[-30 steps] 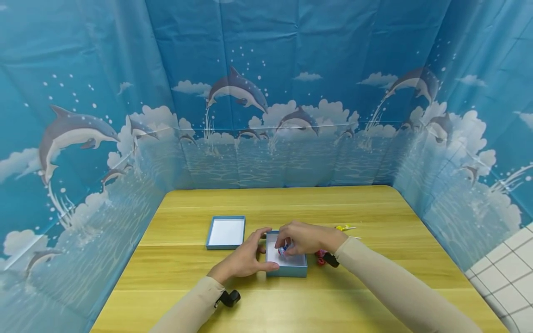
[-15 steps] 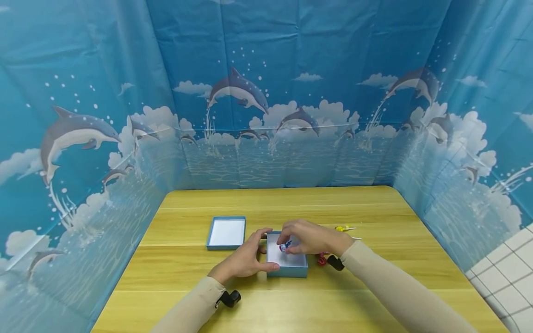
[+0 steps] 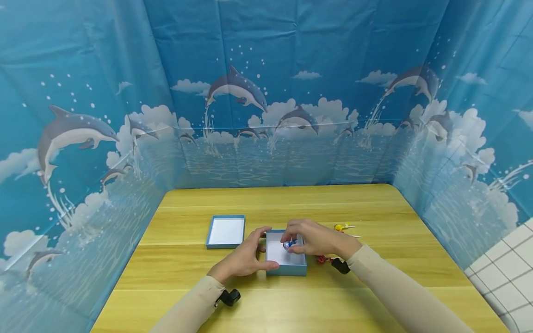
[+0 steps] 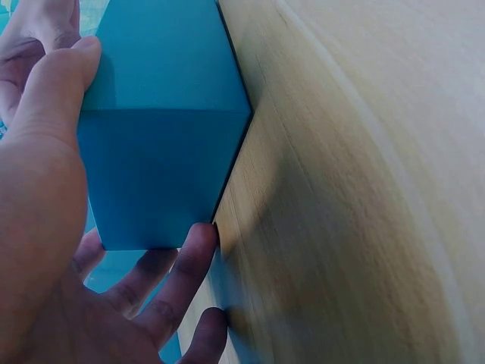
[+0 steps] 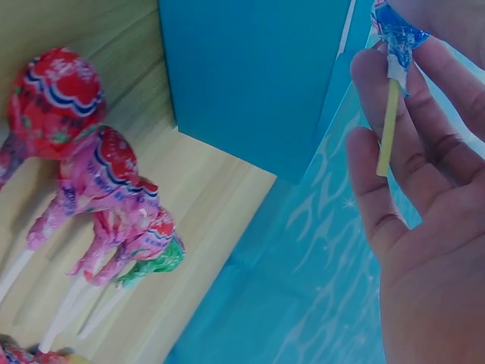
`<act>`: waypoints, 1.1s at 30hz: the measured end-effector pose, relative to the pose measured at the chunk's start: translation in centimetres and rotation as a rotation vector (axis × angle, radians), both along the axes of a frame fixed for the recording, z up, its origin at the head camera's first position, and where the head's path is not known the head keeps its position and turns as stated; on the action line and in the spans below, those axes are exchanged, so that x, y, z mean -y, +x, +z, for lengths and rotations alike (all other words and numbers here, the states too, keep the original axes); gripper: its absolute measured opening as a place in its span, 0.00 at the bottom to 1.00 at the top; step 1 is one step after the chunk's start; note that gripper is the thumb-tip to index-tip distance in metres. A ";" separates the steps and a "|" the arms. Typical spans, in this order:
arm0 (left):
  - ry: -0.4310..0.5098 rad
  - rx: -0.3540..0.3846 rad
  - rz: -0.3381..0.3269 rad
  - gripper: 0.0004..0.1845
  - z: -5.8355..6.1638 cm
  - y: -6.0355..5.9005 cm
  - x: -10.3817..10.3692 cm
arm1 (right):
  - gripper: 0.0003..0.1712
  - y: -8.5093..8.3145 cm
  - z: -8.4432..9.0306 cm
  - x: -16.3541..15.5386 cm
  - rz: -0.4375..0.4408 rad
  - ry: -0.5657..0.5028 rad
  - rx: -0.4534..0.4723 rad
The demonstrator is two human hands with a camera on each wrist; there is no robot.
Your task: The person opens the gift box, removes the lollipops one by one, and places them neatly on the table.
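Note:
A light blue open box (image 3: pixel 287 270) with a white inside stands on the table. My left hand (image 3: pixel 245 256) holds it by its left side, thumb on the front rim and fingers toward the back; in the left wrist view, fingers (image 4: pixel 182 280) lie along the blue wall. Above the box opening, my right hand (image 3: pixel 314 238) pinches a lollipop (image 5: pixel 400 34) by its blue-wrapped head. The pale stick of this lollipop points back toward the palm in the right wrist view. Part of the wrapped head is hidden by the fingers.
A shallow blue lid (image 3: pixel 226 231), white inside, lies left behind the box. To the right are a yellow lollipop (image 3: pixel 340 227) and a red lollipop (image 3: pixel 321 260). Several red-and-pink lollipops (image 5: pixel 57 102) and a green one (image 5: pixel 163 259) show beside the box in the right wrist view.
My right hand has shifted slightly right over the box, carrying the blue lollipop. The left hand and the box have stayed in place.

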State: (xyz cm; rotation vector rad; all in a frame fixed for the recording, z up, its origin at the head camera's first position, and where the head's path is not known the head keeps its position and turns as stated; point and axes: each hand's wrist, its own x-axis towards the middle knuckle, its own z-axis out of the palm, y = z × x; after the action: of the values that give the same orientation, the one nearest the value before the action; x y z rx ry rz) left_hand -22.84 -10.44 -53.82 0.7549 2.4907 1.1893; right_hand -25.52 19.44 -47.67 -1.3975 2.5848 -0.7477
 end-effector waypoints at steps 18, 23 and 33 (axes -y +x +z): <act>0.005 0.006 0.004 0.60 0.2 0.2 -0.1 | 0.09 1.1 -0.4 -2.6 -0.037 -0.072 -0.040; 0.006 0.009 0.001 0.60 0.1 0.3 -0.1 | 0.09 1.4 -0.8 -3.2 -0.046 -0.080 -0.069; 0.014 -0.001 -0.001 0.59 0.3 0.3 0.0 | 0.09 2.1 -1.3 -4.3 -0.057 -0.129 -0.050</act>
State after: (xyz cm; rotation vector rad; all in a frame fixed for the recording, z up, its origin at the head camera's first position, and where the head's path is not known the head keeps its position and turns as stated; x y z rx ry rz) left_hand -22.50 -10.45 -53.55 0.7603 2.4844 1.2081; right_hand -23.44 23.74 -49.01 -1.3991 2.6682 -0.9143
